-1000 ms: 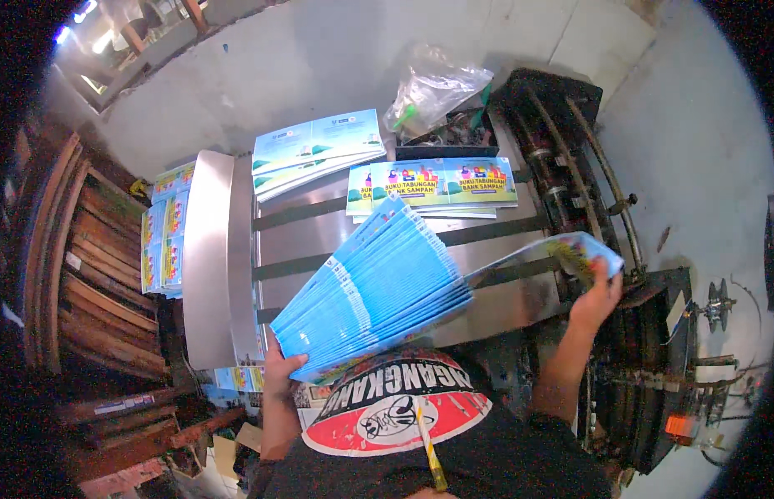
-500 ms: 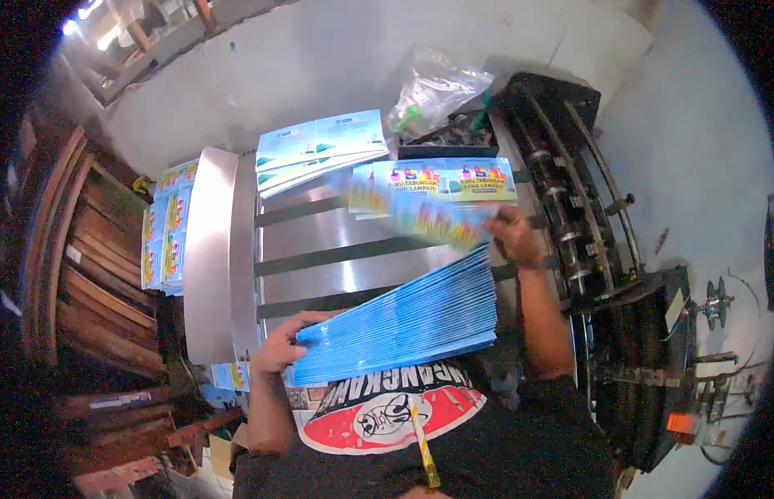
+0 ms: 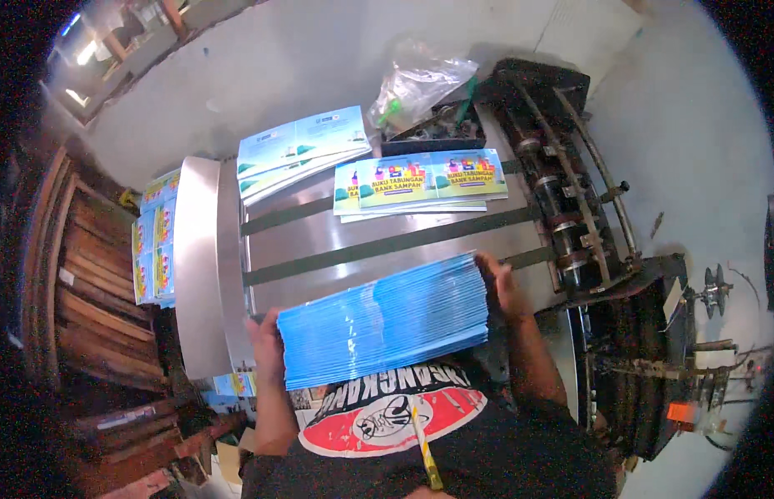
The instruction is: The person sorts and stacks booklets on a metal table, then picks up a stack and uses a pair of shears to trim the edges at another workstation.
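Note:
A thick stack of blue booklets (image 3: 383, 324), seen along its layered edges, is held up in front of my chest. My left hand (image 3: 269, 345) presses against the stack's left end, with the thumb near the top corner. At the right end, my right hand (image 3: 499, 287) has its palm and fingers against the stack, closing it in from that side. Beyond the stack, a small pile of colourful booklets (image 3: 432, 179) lies on the metal table (image 3: 304, 249), fanned a little sideways. Farther left, another pile of light blue booklets (image 3: 302, 145) lies on the table.
Dark straps (image 3: 387, 245) cross the metal table. A black tray (image 3: 437, 137) of small parts stands at the back, with a clear plastic bag (image 3: 420, 87) over it. Machine rollers (image 3: 561, 208) border the right side. More printed sheets (image 3: 156, 241) are stacked beyond the curved metal panel (image 3: 197, 266).
A booklet blurred in my right hand has left it, and that hand has come down to the stack's right end. The slanted, fanned stack is now squarer, with my left hand at its left end.

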The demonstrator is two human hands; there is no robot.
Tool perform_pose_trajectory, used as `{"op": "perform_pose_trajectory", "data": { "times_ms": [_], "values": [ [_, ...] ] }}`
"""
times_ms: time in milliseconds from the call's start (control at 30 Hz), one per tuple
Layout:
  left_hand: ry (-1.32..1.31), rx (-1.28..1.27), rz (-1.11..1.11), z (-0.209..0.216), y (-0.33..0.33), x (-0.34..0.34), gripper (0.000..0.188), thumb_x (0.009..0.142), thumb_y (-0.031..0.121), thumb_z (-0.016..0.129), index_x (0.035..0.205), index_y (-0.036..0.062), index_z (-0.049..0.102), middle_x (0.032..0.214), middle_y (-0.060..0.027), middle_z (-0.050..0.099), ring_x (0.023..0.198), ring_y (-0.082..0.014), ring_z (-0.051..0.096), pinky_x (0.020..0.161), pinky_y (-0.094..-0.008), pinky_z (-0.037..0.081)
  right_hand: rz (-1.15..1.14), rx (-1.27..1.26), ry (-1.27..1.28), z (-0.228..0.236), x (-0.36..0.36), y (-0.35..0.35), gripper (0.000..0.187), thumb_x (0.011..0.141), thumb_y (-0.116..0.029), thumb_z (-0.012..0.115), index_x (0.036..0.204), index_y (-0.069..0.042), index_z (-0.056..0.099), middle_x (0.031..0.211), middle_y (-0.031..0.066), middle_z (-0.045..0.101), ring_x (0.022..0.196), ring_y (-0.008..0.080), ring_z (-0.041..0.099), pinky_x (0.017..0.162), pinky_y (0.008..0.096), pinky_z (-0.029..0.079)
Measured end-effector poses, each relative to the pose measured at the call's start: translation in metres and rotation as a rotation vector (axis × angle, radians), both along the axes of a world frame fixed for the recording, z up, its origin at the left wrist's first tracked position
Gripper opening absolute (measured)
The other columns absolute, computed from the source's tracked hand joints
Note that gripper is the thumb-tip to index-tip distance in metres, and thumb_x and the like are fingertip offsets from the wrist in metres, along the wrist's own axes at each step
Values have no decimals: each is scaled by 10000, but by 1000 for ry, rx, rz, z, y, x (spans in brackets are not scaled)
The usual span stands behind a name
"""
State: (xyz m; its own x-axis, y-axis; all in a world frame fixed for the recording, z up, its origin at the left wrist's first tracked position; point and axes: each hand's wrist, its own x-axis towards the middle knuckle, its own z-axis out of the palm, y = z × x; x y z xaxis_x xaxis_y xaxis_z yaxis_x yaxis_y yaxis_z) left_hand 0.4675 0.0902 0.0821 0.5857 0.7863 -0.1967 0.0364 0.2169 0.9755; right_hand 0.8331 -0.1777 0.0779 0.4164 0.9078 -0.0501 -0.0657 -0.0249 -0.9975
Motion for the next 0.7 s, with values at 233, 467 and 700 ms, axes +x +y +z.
{"op": "perform_pose_trajectory", "data": {
  "times_ms": [233, 467, 700],
  "values": [
    [-425, -251, -155, 7, -9, 7, 946, 912, 758, 304, 1556, 83, 150, 1486, -150, 393, 1338, -285, 432, 1109, -451, 366, -189, 132, 177, 33, -47, 18, 1026, 882, -781, 352, 1547, -20, 174, 1584, 150, 240, 1416, 293, 291, 1175, 404, 204],
    [111, -58, -133, 43, -30, -2, 783, 987, 637, 315, 1510, 56, 273, 1457, -146, 440, 1297, -271, 472, 1101, -397, 362, 128, -117, -16, 61, -41, -17, 1380, 643, -572, 843, 1562, -97, -70, 1613, 159, 161, 1477, 288, 170, 1189, 420, 180],
    [-99, -175, -115, 37, -12, -4, 499, 997, 500, 452, 1116, 33, 582, 1290, -190, 573, 1233, -275, 519, 1058, -404, 387, -79, -128, 18, 34, -20, -2, 682, 907, -501, 641, 1362, -49, 410, 1281, 105, 506, 1187, 202, 466, 1024, 346, 369]
  ]
}}
